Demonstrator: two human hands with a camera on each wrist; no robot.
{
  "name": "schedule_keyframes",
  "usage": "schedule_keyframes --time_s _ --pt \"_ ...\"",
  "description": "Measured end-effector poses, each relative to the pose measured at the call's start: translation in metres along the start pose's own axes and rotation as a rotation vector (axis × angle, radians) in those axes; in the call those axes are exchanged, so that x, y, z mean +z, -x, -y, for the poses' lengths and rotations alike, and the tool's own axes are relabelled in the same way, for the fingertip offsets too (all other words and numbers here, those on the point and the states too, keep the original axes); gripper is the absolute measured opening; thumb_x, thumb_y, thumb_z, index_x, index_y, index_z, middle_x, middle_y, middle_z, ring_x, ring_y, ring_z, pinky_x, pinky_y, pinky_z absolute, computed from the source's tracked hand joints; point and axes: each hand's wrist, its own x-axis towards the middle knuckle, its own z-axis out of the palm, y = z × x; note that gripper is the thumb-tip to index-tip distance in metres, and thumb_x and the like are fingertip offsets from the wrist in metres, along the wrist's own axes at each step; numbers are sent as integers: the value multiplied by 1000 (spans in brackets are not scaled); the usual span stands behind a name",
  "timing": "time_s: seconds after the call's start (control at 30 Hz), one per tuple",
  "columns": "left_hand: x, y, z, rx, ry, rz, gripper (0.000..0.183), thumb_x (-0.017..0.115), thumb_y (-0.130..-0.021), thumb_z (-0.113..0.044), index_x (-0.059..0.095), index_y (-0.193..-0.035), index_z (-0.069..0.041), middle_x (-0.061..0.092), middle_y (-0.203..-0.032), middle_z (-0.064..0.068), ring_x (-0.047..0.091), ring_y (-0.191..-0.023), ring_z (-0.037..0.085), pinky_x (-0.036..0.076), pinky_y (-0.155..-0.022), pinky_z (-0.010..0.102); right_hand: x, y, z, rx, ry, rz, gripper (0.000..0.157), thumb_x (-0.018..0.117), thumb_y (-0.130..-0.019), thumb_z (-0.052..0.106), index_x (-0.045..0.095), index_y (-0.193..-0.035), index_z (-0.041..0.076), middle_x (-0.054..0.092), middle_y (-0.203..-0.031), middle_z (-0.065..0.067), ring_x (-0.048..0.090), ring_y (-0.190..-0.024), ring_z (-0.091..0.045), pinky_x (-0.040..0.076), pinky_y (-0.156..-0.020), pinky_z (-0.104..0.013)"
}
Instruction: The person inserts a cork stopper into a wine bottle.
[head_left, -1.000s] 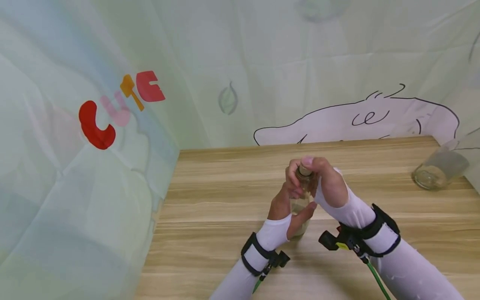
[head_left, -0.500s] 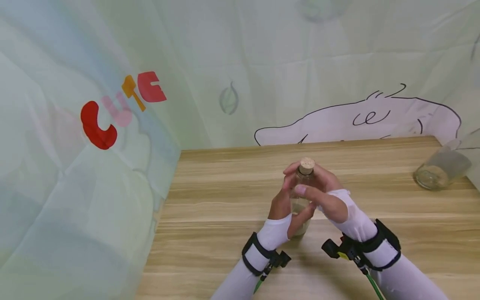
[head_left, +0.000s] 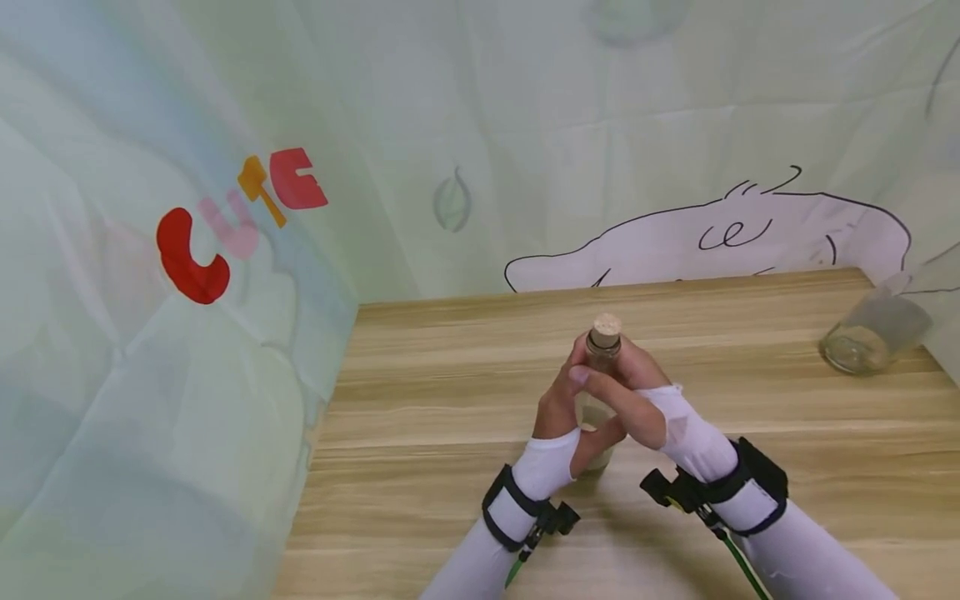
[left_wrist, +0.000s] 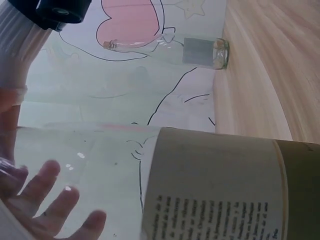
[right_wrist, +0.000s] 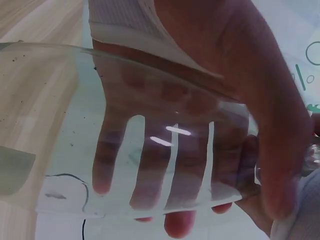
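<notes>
A clear glass bottle (head_left: 602, 357) with a cork (head_left: 607, 326) in its mouth stands upright on the wooden table in the middle of the head view. My left hand (head_left: 558, 410) grips the bottle's body from the left, thumb across the front. From the right, my right hand (head_left: 633, 408) holds the upper part, with its thumb over the near side. Through the clear glass in the right wrist view, several right fingers (right_wrist: 152, 160) show behind the bottle. A printed paper label (left_wrist: 215, 175) wraps the lower body in the left wrist view.
Another clear glass bottle (head_left: 873, 337) stands at the table's right edge; the left wrist view shows its cork (left_wrist: 108, 45) and grey label (left_wrist: 197, 52). Printed cloth (head_left: 405, 150) hangs behind and left of the wooden table (head_left: 420, 400).
My right hand has come down from the cork to the bottle's upper part, leaving the cork exposed. The left hand keeps its hold, and the bottle stays in place.
</notes>
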Motion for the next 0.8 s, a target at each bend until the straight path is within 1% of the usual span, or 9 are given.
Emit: schedule_keyframes --time_s 0.1,0.27,0.4,0.57,0.6,0.67,0.73,0.77,0.8 --pt "-2 2 -2 24 -1 -22 94 77 -65 -17 21 -139 -13 39 -133 6 42 -116 19 36 -92 33 -3 1 3 4 18 6 15 49 -85 -7 49 -96 4 54 -84 -10 56 -76 -27 47 -68 -38" --pt "-12 8 2 -86 -31 -25 87 74 -65 -39 28 -135 -15 40 -131 -4 38 -118 12 30 -97 33 -23 0 16 -78 -7 -36 14 44 -84 -13 49 -92 -2 53 -80 -16 54 -74 -29 45 -70 -36" --pt "-24 12 11 -107 -38 -22 86 71 -67 -43 28 -136 -15 41 -131 -1 36 -119 14 27 -98 35 -55 1 30 -158 -117 -95 13 37 -83 -19 45 -88 -11 50 -79 -22 52 -73 -30 44 -69 -36" --pt "-36 21 22 -137 -66 -58 81 68 -70 -44 28 -136 -19 41 -130 -1 36 -119 14 28 -96 37 -106 13 39 -160 -205 -184 10 34 -84 -21 41 -90 -17 49 -82 -23 50 -76 -30 42 -72 -34" --pt "-39 23 24 -143 -73 -68 80 67 -71 -44 29 -136 -19 42 -130 -2 37 -119 14 29 -96 38 -117 17 40 -146 -189 -222 8 36 -84 -20 41 -90 -18 49 -81 -23 50 -76 -30 42 -72 -33" --pt "-43 25 26 -154 -90 -87 78 67 -71 -42 30 -135 -19 43 -129 -2 37 -118 14 30 -95 40 -138 25 42 -96 -57 -331 5 41 -85 -15 44 -90 -15 52 -80 -19 51 -74 -26 40 -71 -30" --pt "-47 25 26 -153 -96 -107 76 68 -72 -38 31 -135 -18 44 -128 0 39 -117 15 31 -94 42 -161 32 40 -76 -13 -420 4 45 -85 -14 47 -88 -15 53 -76 -17 52 -69 -24 42 -68 -27" --pt "-49 25 24 -146 -93 -120 75 69 -72 -35 32 -134 -16 45 -127 1 39 -116 17 31 -93 44 -172 35 39 -54 90 -479 4 47 -85 -11 49 -88 -13 54 -75 -14 53 -66 -21 43 -66 -24" --pt "-51 25 22 -137 -89 -131 74 70 -71 -31 33 -133 -14 46 -126 4 40 -116 18 31 -92 46 -184 39 37 -52 111 -518 4 47 -86 -10 50 -85 -11 54 -72 -12 53 -63 -19 44 -63 -21"
